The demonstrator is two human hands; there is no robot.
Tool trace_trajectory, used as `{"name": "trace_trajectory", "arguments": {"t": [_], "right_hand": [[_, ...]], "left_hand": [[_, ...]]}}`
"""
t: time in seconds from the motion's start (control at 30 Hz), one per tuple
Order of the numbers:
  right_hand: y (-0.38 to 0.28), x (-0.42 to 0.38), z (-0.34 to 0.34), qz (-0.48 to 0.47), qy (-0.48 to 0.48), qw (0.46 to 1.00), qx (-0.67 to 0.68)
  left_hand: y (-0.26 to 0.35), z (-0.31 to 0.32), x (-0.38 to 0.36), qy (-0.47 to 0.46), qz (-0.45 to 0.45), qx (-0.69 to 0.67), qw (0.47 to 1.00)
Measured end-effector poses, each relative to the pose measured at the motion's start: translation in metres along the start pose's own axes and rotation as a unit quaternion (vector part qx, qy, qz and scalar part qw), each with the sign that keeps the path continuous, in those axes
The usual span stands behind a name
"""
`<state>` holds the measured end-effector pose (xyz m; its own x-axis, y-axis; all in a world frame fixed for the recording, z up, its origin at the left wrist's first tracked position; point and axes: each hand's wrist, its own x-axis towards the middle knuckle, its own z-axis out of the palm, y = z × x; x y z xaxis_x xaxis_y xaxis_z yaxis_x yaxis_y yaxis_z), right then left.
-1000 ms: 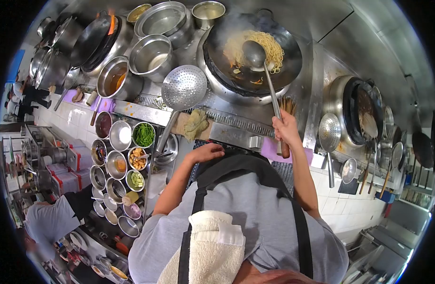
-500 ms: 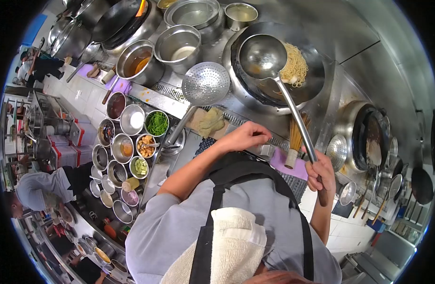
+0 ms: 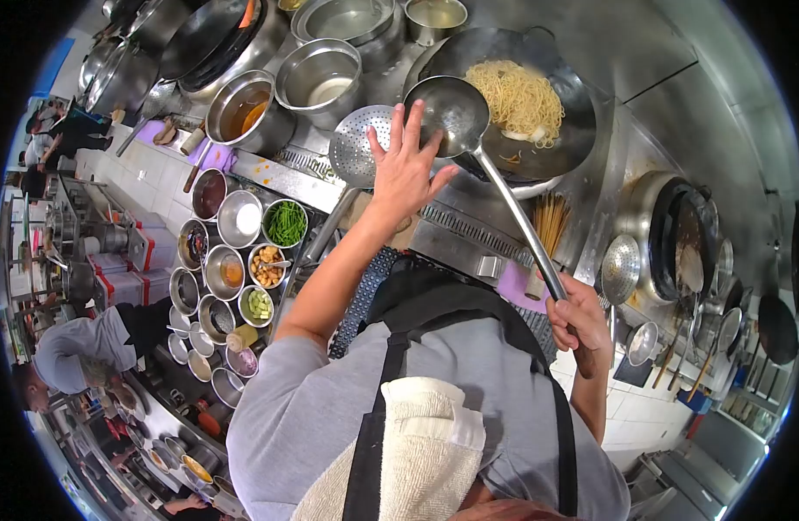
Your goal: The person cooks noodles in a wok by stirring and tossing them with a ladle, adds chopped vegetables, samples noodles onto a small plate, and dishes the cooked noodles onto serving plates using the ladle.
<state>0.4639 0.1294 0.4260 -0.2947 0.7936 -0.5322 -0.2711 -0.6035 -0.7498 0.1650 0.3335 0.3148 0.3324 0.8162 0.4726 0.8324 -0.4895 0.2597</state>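
My left hand (image 3: pixel 405 169) is spread wide, its fingers apart, over the perforated strainer (image 3: pixel 346 148) and beside the ladle's bowl. My right hand (image 3: pixel 582 323) is closed around the lower handle of a long metal ladle (image 3: pixel 456 108). The ladle's bowl is above the left side of a dark wok (image 3: pixel 573 130). A heap of yellow noodles (image 3: pixel 517 100) lies in the wok, with pale pieces at its lower edge. Below the wok, a bamboo brush (image 3: pixel 551 224) rests by a purple cloth (image 3: pixel 511 282).
Metal pots (image 3: pixel 321 91) stand at the upper left. Small bowls of ingredients, including chopped greens (image 3: pixel 285 224), sit lower left. A second wok (image 3: pixel 688 243) is at the right, near a perforated skimmer (image 3: pixel 621 269). A co-worker (image 3: pixel 78 347) bends at the far left.
My left hand has moved up and opened its fingers. The ladle's bowl has shifted left and down, showing more noodles. The pale cloth below the strainer no longer shows.
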Motion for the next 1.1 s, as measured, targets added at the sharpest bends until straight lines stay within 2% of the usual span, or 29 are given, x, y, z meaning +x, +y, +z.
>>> {"name": "trace_trajectory", "arguments": {"t": [0.07, 0.17, 0.2, 0.27, 0.3, 0.33, 0.37, 0.4, 0.47, 0.5, 0.57, 0.6, 0.7, 0.77, 0.8, 0.87, 0.9, 0.97, 1.0, 1.07, 1.1], "right_hand": [[0.001, 0.002, 0.000, 0.000, -0.005, 1.000, 0.006], [0.006, 0.007, 0.000, -0.003, -0.016, 0.999, 0.029], [0.005, 0.010, 0.000, -0.002, -0.023, 0.999, 0.043], [0.005, 0.018, 0.000, -0.001, -0.038, 0.997, 0.069], [0.004, 0.022, -0.001, 0.007, -0.039, 0.996, 0.080], [0.002, 0.028, 0.001, 0.012, -0.044, 0.993, 0.105], [0.000, 0.034, 0.004, 0.020, -0.051, 0.990, 0.129], [0.000, 0.042, 0.006, 0.023, -0.055, 0.986, 0.153], [0.002, 0.064, 0.003, 0.051, -0.002, 0.990, 0.131], [-0.015, 0.074, 0.019, 0.046, -0.016, 0.989, 0.142], [-0.036, 0.098, 0.027, 0.032, -0.045, 0.986, 0.156], [-0.042, 0.114, 0.025, 0.021, -0.062, 0.985, 0.160], [-0.072, 0.179, 0.016, -0.023, -0.089, 0.986, 0.138], [-0.104, 0.226, 0.026, -0.078, -0.011, 0.997, 0.014], [-0.124, 0.251, 0.036, -0.097, 0.049, 0.986, -0.126], [-0.145, 0.331, 0.016, -0.168, 0.057, 0.932, -0.317], [-0.156, 0.367, 0.014, -0.186, 0.087, 0.900, -0.384], [-0.170, 0.438, 0.001, -0.194, 0.143, 0.839, -0.488], [-0.174, 0.467, -0.007, -0.184, 0.167, 0.813, -0.526], [-0.182, 0.490, -0.006, -0.148, 0.194, 0.780, -0.576], [-0.182, 0.499, -0.004, -0.130, 0.204, 0.763, -0.600]], "left_hand": [[-0.004, 0.005, 0.000, -0.057, -0.003, 0.002, 0.998], [0.003, -0.017, -0.004, -0.058, -0.007, -0.051, 0.997], [0.012, -0.032, -0.002, -0.020, -0.036, -0.099, 0.994], [0.013, -0.069, 0.003, -0.007, -0.058, -0.342, 0.938], [0.014, -0.088, 0.006, 0.000, -0.067, -0.456, 0.887], [0.019, -0.109, 0.009, -0.035, -0.062, -0.641, 0.764], [0.027, -0.132, 0.010, -0.068, -0.053, -0.794, 0.602], [0.034, -0.150, 0.009, -0.085, -0.032, -0.861, 0.501], [0.059, -0.180, 0.005, -0.050, 0.045, -0.926, 0.372], [0.077, -0.193, 0.003, -0.018, 0.085, -0.949, 0.303], [0.091, -0.206, 0.003, 0.029, 0.132, -0.960, 0.246], [0.092, -0.209, 0.004, 0.026, 0.145, -0.960, 0.239], [0.086, -0.213, 0.018, 0.114, 0.182, -0.941, 0.262], [0.088, -0.204, 0.020, 0.217, 0.201, -0.907, 0.298], [0.094, -0.188, 0.020, 0.278, 0.215, -0.878, 0.325], [0.082, -0.170, 0.018, 0.329, 0.253, -0.817, 0.401], [0.063, -0.164, 0.020, 0.322, 0.276, -0.787, 0.448], [0.047, -0.166, 0.020, 0.314, 0.270, -0.783, 0.465], [0.045, -0.174, 0.020, 0.314, 0.241, -0.807, 0.439], [0.019, -0.191, 0.020, 0.232, 0.202, -0.809, 0.501], [-0.015, -0.203, 0.018, 0.146, 0.188, -0.777, 0.583]]}}
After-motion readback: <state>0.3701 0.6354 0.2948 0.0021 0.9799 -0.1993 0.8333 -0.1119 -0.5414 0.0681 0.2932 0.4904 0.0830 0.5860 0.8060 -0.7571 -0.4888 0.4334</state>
